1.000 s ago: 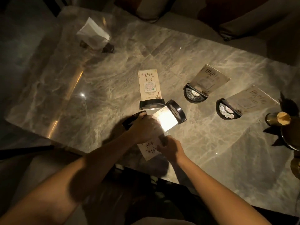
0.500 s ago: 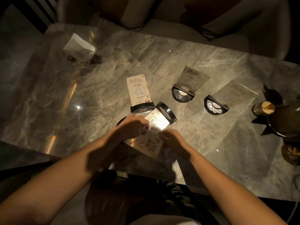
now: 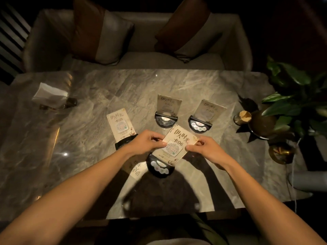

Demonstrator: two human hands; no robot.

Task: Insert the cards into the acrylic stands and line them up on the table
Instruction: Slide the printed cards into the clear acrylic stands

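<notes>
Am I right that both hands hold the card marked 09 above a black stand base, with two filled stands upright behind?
Not quite. In the head view the left hand and right hand hold the card marked 06; the 09 card lies to the left. The black stand base and the two filled stands are as stated.

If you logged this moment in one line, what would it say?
step: inserting card | both hands hold card 06 above stand base | two stands upright behind | card 09 left

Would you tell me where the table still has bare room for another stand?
Bare: the left stretch between the napkin holder and the 09 card, and the far strip before the sofa. Crowded: around both hands and beside the plant.
</notes>
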